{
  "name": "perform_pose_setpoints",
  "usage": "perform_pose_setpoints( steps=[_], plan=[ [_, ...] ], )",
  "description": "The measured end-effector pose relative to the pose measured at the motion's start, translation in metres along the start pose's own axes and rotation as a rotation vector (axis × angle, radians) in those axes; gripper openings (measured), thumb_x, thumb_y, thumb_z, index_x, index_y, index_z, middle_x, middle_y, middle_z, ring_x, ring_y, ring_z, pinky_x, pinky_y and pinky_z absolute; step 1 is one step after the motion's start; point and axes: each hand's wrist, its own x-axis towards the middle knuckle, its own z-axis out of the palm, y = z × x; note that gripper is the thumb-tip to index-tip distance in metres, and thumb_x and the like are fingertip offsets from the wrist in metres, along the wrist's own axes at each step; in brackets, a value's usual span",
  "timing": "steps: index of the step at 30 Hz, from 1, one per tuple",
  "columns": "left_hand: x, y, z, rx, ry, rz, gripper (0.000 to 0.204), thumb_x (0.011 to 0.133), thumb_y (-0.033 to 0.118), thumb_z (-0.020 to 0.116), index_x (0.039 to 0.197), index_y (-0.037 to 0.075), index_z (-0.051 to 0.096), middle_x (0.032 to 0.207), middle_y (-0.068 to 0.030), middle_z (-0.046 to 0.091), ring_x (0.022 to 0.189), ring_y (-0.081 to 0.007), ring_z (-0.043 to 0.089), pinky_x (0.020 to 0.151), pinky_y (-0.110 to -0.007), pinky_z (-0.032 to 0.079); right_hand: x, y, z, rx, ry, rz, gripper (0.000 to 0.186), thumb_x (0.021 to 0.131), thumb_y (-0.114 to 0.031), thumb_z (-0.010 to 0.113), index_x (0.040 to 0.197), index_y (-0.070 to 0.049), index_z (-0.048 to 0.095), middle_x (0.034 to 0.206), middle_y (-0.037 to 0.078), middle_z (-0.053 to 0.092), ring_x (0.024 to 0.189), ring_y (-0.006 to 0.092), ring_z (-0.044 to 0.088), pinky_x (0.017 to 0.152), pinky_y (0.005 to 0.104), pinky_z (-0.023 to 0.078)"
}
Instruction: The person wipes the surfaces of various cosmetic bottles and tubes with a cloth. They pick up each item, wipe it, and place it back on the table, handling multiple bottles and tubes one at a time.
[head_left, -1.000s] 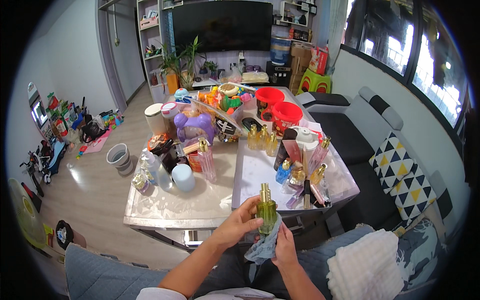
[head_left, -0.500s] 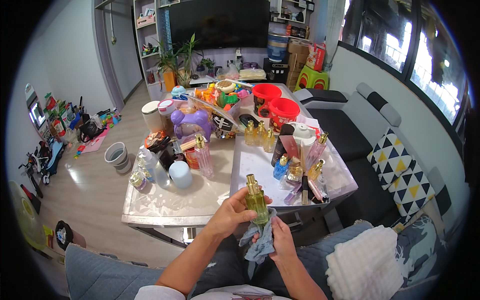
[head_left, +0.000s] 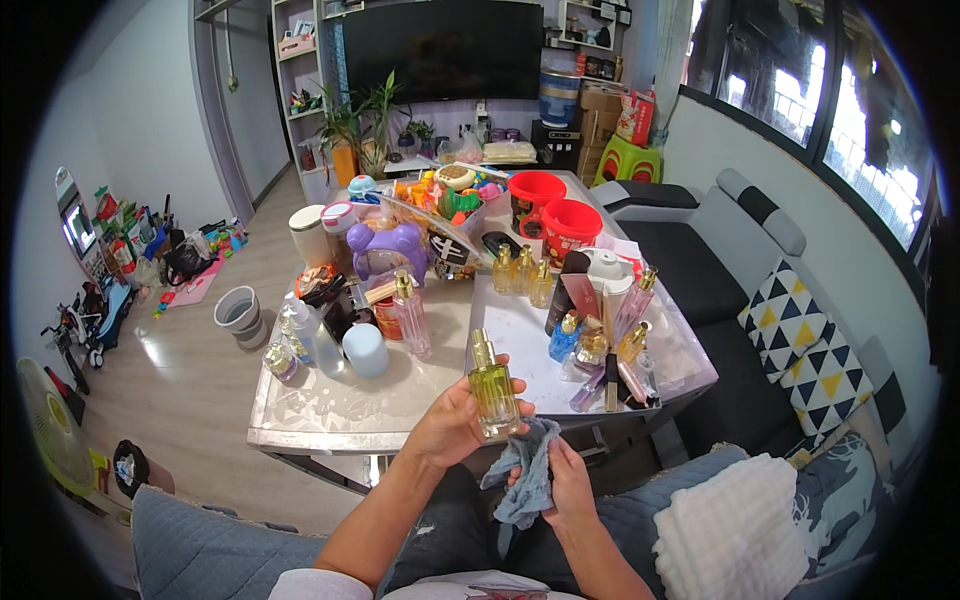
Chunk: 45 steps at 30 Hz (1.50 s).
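Observation:
My left hand (head_left: 446, 424) is closed around a yellow-green glass perfume bottle (head_left: 493, 398) with a gold top. The bottle leans slightly to the left, just past the table's near edge. Below it, my right hand (head_left: 569, 487) grips a crumpled grey-blue cloth (head_left: 527, 478), whose top lies close to the bottle's base. On the white tray (head_left: 505, 335) beyond stand several small yellow bottles (head_left: 523, 272), a blue bottle (head_left: 564, 337) and a cluster of cosmetics. A tall pink bottle (head_left: 411, 315) stands to the tray's left.
Left on the table (head_left: 300, 410) are a clear pump bottle (head_left: 318, 340), a pale blue jar (head_left: 365, 350) and a purple clock-shaped object (head_left: 387, 251). Two red buckets (head_left: 571, 230) stand farther back. A grey sofa (head_left: 690, 270) is at the right, and a white towel (head_left: 730, 515) lies near me.
My left hand has raised the perfume bottle a little and moved it left, off the cloth, tilting it. My right hand stays nearly in place with the cloth.

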Motion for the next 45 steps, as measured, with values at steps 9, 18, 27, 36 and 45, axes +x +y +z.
perform_pose_setpoints(
  steps=[9, 18, 27, 36, 45],
  plan=[
    [0.0, -0.004, -0.004, -0.181, -0.001, -0.011, 0.07, 0.083, 0.021, 0.064, 0.138, 0.006, 0.024, 0.127, -0.0173, 0.048, 0.113, -0.036, 0.051, 0.086, -0.053, 0.048, -0.003, -0.001, -0.001, 0.001, 0.0, -0.006, 0.029, 0.099, -0.021, 0.035, 0.111, 0.001, 0.048, 0.085, 0.013, 0.061, 0.065, 0.0211, 0.063, 0.061, 0.0362, 0.056],
    [-0.001, -0.006, -0.007, -0.225, -0.011, -0.015, 0.06, 0.087, 0.023, 0.06, 0.135, 0.006, 0.029, 0.13, -0.0201, 0.043, 0.117, -0.0366, 0.048, 0.087, -0.05, 0.05, -0.003, 0.001, -0.002, 0.006, -0.001, 0.004, 0.029, 0.099, -0.022, 0.036, 0.112, 0.001, 0.048, 0.084, 0.013, 0.061, 0.066, 0.0213, 0.063, 0.062, 0.0365, 0.056],
    [-0.001, -0.007, 0.003, -0.107, 0.19, 0.009, 0.051, 0.087, 0.019, 0.058, 0.13, 0.004, 0.035, 0.127, -0.0183, 0.046, 0.118, -0.0371, 0.047, 0.087, -0.052, 0.05, -0.004, 0.003, -0.005, 0.041, -0.012, 0.01, 0.029, 0.098, -0.023, 0.039, 0.111, 0.001, 0.048, 0.083, 0.013, 0.062, 0.066, 0.0216, 0.063, 0.062, 0.0369, 0.056],
    [0.003, -0.014, 0.005, 0.077, 0.377, 0.09, 0.04, 0.085, 0.014, 0.062, 0.12, 0.008, 0.042, 0.111, -0.0113, 0.057, 0.113, -0.034, 0.053, 0.086, -0.054, 0.051, -0.003, 0.004, -0.008, 0.051, -0.01, 0.011, 0.03, 0.097, -0.025, 0.041, 0.109, 0.001, 0.048, 0.081, 0.014, 0.062, 0.066, 0.0219, 0.063, 0.062, 0.0368, 0.056],
    [0.005, -0.015, 0.011, 0.152, 0.447, 0.199, 0.044, 0.085, 0.004, 0.06, 0.123, 0.007, 0.039, 0.109, -0.0118, 0.055, 0.11, -0.0321, 0.055, 0.084, -0.051, 0.053, -0.002, 0.006, -0.012, 0.045, -0.001, 0.009, 0.03, 0.097, -0.025, 0.041, 0.109, 0.002, 0.049, 0.082, 0.014, 0.062, 0.065, 0.0218, 0.063, 0.062, 0.037, 0.056]
  ],
)
